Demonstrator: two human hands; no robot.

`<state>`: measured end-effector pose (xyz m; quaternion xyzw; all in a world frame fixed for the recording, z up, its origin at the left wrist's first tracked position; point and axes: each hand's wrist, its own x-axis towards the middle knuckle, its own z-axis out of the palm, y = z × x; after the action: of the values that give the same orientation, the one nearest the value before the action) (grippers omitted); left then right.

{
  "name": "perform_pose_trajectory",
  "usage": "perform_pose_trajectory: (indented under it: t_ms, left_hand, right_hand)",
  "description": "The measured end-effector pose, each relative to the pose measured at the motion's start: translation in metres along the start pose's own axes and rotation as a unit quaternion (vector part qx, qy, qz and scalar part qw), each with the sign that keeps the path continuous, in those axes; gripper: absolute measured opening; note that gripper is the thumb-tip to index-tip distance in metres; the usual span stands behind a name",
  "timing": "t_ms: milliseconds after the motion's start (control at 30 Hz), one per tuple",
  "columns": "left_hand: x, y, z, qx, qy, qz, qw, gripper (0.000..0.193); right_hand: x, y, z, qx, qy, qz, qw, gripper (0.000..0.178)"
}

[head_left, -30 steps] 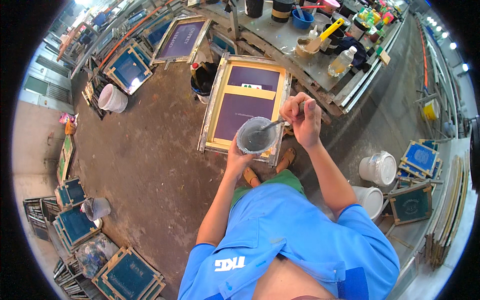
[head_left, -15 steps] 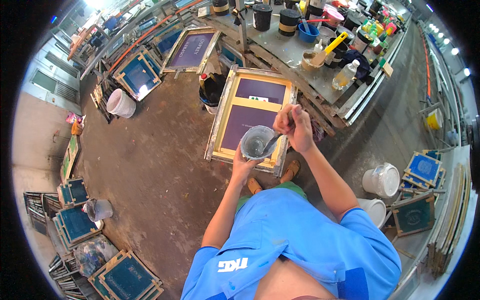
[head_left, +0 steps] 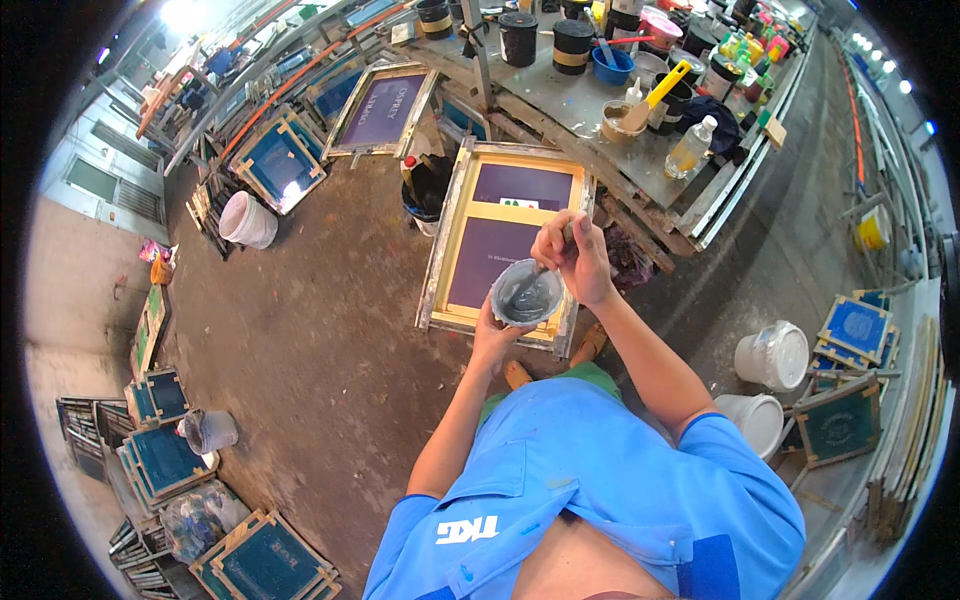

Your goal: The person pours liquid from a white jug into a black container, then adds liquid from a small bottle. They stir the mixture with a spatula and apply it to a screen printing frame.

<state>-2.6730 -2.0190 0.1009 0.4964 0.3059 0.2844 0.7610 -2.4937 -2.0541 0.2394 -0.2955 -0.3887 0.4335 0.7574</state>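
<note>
My left hand (head_left: 492, 338) is closed around the lower side of a small plastic tub (head_left: 553, 306), whose mouth is tipped up toward me. Grey, paste-like stuff coats the inside of the tub. From above, my right hand (head_left: 580, 262) grips a stirring stick (head_left: 527, 287), its lower end dipped into the grey paste and its upper end mostly hidden by my fingers. Beyond and below both hands leans a screen-printing frame (head_left: 428, 275) with dark purple mesh and yellow tape along its inner edges.
A metal table (head_left: 560, 105) at the far right bears several paint tubs, a clear bottle (head_left: 690, 147) and a yellow-handled spatula (head_left: 662, 92). A dark-stained bucket (head_left: 428, 190) stands left of the frame. White buckets (head_left: 773, 357) are by my right side. More screens (head_left: 265, 560) lean at left.
The stick's lower end has swung leftward inside the tub, and my right hand has shifted slightly left. The tub has moved a little right, its mouth tipped more toward me.
</note>
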Motion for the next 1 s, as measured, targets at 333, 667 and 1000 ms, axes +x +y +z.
perform_pose_trajectory:
  t_ms: [333, 667, 1000]
  left_hand:
    - [0.005, 0.008, 0.002, 0.011, 0.017, 0.026, 0.999, 0.081]
    - [0.001, 0.013, 0.003, -0.002, 0.010, 0.016, 1.000, 0.081]
    - [0.000, 0.008, -0.006, -0.027, 0.009, -0.004, 1.000, 0.086]
  right_hand:
    - [0.004, -0.003, -0.001, -0.001, -0.010, -0.014, 1.000, 0.054]
    - [0.001, 0.000, 0.007, -0.045, 0.005, -0.021, 0.999, 0.056]
    - [0.005, 0.011, 0.011, -0.060, 0.047, -0.050, 0.996, 0.057]
